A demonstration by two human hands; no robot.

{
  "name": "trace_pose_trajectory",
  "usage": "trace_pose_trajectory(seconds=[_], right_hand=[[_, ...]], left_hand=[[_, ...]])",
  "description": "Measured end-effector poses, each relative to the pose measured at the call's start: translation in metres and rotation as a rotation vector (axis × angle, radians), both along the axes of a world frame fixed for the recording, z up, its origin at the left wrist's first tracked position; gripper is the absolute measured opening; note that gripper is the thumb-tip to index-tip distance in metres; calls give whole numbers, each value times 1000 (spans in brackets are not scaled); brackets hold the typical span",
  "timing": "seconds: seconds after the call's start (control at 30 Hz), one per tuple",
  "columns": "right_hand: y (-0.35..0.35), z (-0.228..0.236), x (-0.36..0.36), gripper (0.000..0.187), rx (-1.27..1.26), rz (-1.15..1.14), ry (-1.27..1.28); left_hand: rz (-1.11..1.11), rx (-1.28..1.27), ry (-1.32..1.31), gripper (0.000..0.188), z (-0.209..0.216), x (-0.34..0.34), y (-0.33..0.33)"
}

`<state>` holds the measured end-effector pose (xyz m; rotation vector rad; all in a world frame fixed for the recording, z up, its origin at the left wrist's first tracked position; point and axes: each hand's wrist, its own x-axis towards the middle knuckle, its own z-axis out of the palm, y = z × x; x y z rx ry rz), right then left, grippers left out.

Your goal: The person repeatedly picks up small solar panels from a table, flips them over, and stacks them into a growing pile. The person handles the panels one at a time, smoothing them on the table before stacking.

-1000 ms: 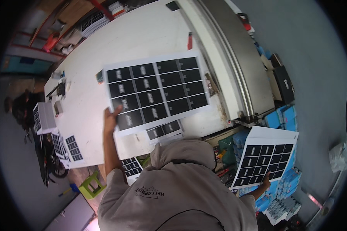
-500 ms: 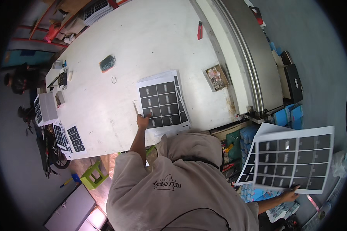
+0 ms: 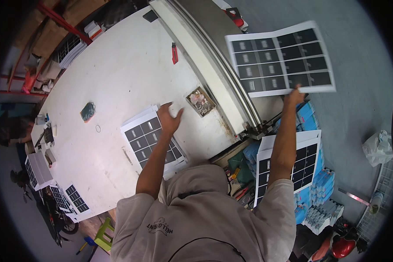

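My right hand (image 3: 296, 96) pinches the lower edge of a large printed sheet (image 3: 273, 56), white with a grid of dark rectangles, and holds it up beyond the metal rails at the table's right side. Thumb and fingers apart, my left hand (image 3: 170, 118) is over the upper right corner of a sheet stack (image 3: 140, 139) with the same dark grid, lying on the white table. Part of that stack is hidden by my left forearm. Under my right forearm lies a second pile of printed sheets (image 3: 307, 163), on blue-wrapped bundles.
A small box of scraps (image 3: 201, 102) and a red cutter knife (image 3: 174, 53) lie near the rails (image 3: 214, 48). Farther left are a blue-green packet (image 3: 87, 112) and a rubber band (image 3: 98, 129). More printed sheets (image 3: 76, 198) rest at the table's left corner.
My right hand has swung the sheet up and forward from the right-hand pile. My left hand has moved from the stack's lower left to its upper right corner. The view has turned right.
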<state>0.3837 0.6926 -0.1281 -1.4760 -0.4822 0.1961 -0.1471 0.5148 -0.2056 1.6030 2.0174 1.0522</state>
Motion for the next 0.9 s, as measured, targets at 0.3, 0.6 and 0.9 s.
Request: trace_pose_trajectory(seconds=[0.3,0.6,0.9], right_hand=[[-228,28,58,73,-708,172,-358],[-529,9,166,140,-1471,-302,149],[-534,-29,213,118,-1657,-198,-103]], left_hand=[[-93,-531,-1033,58,5,51,63],[117,-485,-1038,38,10,-54,-39],[310,-354,-581,31,105,-218,-172]])
